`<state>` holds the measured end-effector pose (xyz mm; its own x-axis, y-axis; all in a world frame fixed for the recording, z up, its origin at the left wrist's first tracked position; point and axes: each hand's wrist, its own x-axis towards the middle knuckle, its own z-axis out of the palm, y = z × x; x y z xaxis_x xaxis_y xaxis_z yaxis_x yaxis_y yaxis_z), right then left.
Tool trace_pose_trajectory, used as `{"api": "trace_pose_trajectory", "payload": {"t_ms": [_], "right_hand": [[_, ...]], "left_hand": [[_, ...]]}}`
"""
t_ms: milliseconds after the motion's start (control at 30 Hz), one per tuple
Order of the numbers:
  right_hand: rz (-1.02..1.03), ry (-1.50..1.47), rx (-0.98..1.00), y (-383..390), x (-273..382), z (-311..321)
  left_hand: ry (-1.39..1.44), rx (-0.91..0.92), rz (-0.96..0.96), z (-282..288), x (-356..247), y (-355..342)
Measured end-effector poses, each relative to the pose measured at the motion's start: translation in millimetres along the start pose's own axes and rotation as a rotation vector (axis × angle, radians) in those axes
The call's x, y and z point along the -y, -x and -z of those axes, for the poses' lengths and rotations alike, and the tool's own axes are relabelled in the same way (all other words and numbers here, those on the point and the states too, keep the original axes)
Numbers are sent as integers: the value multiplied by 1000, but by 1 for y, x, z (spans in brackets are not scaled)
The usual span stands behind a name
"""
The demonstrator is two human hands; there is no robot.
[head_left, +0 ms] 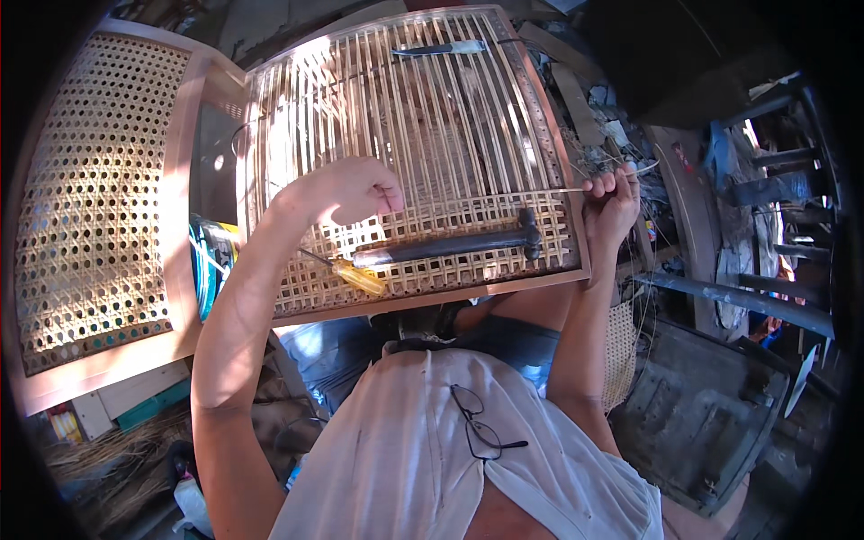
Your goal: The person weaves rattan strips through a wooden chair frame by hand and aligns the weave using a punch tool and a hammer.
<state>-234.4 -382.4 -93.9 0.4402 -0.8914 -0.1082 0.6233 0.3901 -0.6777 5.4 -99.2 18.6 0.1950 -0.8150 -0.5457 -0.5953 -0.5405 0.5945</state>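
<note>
A wooden frame [580, 229] lies across my lap, strung with pale cane strands [423, 135] and woven into an open mesh along its near side. My right hand [615, 202] is closed at the frame's right edge, pinching a thin cane strip [569, 190] that runs leftward across the strands. Over the weave's left half, my left hand [360, 191] has its fingers curled; whatever they hold is hidden. Just below it rest a hammer [441, 246] and a tool with a yellow handle [360, 277] and a thin metal shaft. Near the far edge lies a knife [438, 49].
To the left stands a framed panel [184, 193] of finished cane mesh. Eyeglasses [481, 423] hang from my shirt. A dark, worn board [702, 405] sits at the lower right, and dark slatted woodwork [774, 193] rises beyond. Dry fibres [108, 459] litter the lower left.
</note>
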Motion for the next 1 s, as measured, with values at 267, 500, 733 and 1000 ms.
{"api": "trace_pose_trajectory", "payload": {"t_ms": [267, 500, 733, 1000], "right_hand": [[28, -16, 40, -3, 0, 5], [32, 10, 12, 3, 3, 3], [30, 10, 27, 6, 2, 0], [55, -14, -11, 0, -5, -8]], "left_hand": [[-112, -5, 42, 4, -22, -2], [-125, -116, -120, -14, -32, -11], [-34, -75, -89, -13, -26, -12], [-60, -121, -152, -10, -41, -25]]}}
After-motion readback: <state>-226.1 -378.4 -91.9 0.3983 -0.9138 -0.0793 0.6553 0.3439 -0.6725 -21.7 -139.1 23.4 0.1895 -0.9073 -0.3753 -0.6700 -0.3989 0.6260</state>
